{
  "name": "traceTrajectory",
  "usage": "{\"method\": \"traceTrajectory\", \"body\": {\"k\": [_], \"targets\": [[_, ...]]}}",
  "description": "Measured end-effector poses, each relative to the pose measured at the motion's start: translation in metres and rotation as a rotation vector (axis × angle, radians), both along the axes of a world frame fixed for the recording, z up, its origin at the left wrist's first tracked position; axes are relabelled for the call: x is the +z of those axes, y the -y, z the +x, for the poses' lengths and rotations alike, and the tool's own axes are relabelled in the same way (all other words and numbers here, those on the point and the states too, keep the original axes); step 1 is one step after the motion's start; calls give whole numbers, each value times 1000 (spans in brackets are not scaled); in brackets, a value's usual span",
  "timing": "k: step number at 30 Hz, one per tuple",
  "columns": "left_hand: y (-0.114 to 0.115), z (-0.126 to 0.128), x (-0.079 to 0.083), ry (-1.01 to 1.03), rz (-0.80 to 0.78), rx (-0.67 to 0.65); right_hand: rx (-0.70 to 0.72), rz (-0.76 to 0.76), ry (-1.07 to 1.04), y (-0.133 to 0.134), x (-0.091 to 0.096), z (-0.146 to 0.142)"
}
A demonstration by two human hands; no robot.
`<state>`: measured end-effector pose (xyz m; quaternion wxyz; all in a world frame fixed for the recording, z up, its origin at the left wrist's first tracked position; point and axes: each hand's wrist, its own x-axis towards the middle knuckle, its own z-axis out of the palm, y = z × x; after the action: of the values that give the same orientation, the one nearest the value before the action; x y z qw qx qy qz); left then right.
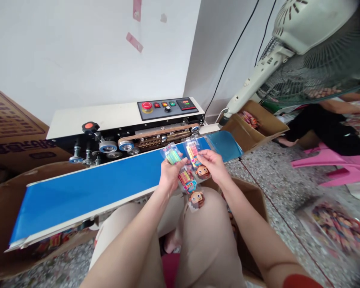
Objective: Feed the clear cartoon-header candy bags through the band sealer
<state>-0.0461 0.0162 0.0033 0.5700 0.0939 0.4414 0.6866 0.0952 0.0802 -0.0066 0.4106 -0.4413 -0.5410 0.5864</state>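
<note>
My left hand [170, 176] is closed on a clear candy packet [180, 168] with coloured sticks and a cartoon face at its lower end. Right beside it, my right hand [213, 166] pinches a second, similar packet [195, 157]. Both packets are held upright just above the near edge of the blue conveyor belt [87, 192] of a sealing machine [123, 120]. The packets' tops point toward the machine's sealing band. My knees are below my hands.
The machine's control panel [168, 108] has a red button and a lit display. Cardboard boxes stand at the left [9, 132], under the belt, and at the right [252, 128] holding packets. A standing fan [306, 48] looms at upper right. A pink stool [339, 164] stands on the speckled floor.
</note>
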Motion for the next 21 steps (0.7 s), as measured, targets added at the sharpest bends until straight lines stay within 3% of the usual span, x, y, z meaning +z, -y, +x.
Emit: {"method": "traceTrajectory", "body": {"k": [3, 7, 10, 12, 15, 18, 21], "targets": [[1, -3, 0, 4, -5, -39, -135, 10, -23, -22, -3, 12], [2, -5, 2, 13, 4, -40, -354, 56, 102, -75, -12, 35], [1, -6, 3, 14, 1, -30, -297, 33, 253, -108, -19, 36], [0, -8, 4, 8, -3, -9, -196, 54, 325, -114, -20, 29], [-2, -12, 5, -26, 1, 38, -174, 226, 467, -93, -11, 14], [-3, -16, 6, -63, 25, 98, -120, 386, 487, -43, 3, 1], [-5, -16, 6, -71, 64, 150, 213, 201, 340, 9, 6, -11]]}}
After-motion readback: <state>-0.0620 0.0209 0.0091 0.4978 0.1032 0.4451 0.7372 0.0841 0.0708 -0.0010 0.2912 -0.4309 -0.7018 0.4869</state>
